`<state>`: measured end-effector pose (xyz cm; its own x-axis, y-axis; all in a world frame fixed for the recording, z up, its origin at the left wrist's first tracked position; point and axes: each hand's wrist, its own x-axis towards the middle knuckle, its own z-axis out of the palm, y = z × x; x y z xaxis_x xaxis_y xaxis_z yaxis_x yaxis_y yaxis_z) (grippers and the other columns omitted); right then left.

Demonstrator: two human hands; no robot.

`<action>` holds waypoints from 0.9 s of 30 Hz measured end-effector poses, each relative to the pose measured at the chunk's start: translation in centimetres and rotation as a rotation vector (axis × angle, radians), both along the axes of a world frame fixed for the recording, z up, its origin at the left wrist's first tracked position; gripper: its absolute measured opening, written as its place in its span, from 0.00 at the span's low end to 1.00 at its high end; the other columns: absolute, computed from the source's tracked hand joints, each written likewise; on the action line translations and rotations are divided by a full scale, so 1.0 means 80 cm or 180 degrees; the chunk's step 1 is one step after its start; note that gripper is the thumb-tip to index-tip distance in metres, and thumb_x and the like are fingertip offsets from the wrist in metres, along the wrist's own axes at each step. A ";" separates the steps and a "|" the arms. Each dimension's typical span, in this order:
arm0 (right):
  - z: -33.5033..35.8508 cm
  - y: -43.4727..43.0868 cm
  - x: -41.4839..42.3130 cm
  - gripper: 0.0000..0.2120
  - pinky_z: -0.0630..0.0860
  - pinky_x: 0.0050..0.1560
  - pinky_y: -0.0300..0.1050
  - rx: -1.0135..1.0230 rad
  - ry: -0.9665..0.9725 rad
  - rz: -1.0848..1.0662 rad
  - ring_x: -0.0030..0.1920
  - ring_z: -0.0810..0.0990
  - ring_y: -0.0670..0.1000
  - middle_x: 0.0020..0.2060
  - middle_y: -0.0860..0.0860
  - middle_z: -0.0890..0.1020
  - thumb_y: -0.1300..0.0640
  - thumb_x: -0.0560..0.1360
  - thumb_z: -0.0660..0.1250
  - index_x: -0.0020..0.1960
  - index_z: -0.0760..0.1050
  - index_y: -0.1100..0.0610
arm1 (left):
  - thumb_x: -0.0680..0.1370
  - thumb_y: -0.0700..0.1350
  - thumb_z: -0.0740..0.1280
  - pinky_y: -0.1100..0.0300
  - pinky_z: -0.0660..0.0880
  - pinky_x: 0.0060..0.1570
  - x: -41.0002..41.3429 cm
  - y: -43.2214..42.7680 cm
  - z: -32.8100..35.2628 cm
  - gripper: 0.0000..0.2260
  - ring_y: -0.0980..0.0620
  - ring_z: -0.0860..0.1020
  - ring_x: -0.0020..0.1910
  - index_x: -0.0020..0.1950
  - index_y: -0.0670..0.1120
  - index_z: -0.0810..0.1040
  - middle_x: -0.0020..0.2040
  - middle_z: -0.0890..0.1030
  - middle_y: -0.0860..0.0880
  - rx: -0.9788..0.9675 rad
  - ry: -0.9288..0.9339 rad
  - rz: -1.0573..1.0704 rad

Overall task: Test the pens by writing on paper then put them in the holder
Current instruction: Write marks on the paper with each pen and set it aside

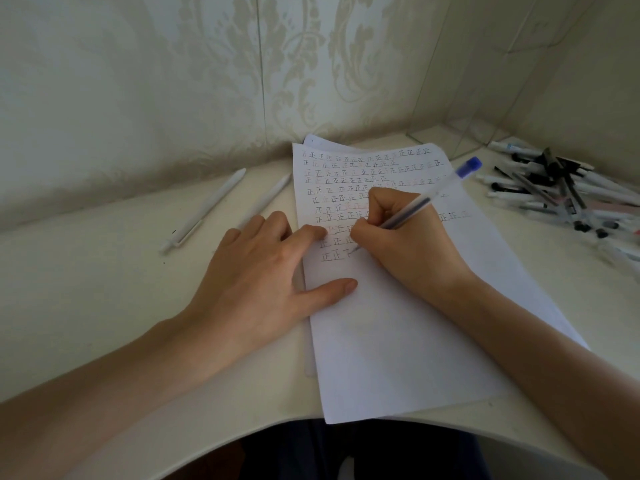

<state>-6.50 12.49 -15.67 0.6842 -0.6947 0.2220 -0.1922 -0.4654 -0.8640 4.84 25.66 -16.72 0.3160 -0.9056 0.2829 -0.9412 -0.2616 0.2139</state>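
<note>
Paper (398,341) under one blue-capped pen (446,185) in right hand (408,240); two white pens (204,211) (268,197) beside.

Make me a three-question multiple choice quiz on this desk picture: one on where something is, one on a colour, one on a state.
1. Where is the pen pile?
A. right of the paper
B. left of the paper
C. on the paper

2. What colour is the cap of the pen in the right hand?
A. red
B. blue
C. green

3. What is the left hand doing?
A. gripping a pen
B. pressing flat on the paper's edge
C. raised in the air

Answers:
1 A, the pile lies beyond the paper's right edge.
2 B, the cap at the pen's raised end is blue.
3 B, its fingers lie straight and spread, with the thumb and fingertips on the paper.
</note>
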 end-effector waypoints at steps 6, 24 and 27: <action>0.001 0.002 0.001 0.15 0.64 0.23 0.32 0.0054 0.0102 0.0079 0.22 0.68 0.42 0.20 0.46 0.69 0.64 0.69 0.67 0.29 0.64 0.56 | 0.66 0.74 0.47 0.59 0.61 0.43 -0.001 0.000 0.002 0.37 0.56 0.64 0.43 0.65 0.55 0.71 0.42 0.64 0.56 0.0056 0.0010 0.0024; 0.015 0.006 -0.005 0.17 0.62 0.23 0.31 0.0431 -0.0336 -0.0011 0.20 0.65 0.43 0.20 0.51 0.71 0.49 0.72 0.69 0.34 0.66 0.57 | 0.77 0.36 0.63 0.72 0.67 0.47 0.002 0.006 0.002 0.26 0.59 0.76 0.47 0.73 0.46 0.58 0.54 0.75 0.52 -0.0999 0.1199 -0.0050; 0.016 0.005 -0.007 0.16 0.63 0.24 0.30 0.0499 -0.0442 -0.0029 0.21 0.65 0.43 0.21 0.52 0.72 0.50 0.73 0.69 0.34 0.67 0.57 | 0.74 0.39 0.69 0.70 0.73 0.47 0.001 0.008 0.004 0.19 0.57 0.80 0.46 0.62 0.47 0.67 0.56 0.78 0.51 -0.1335 0.1532 0.0135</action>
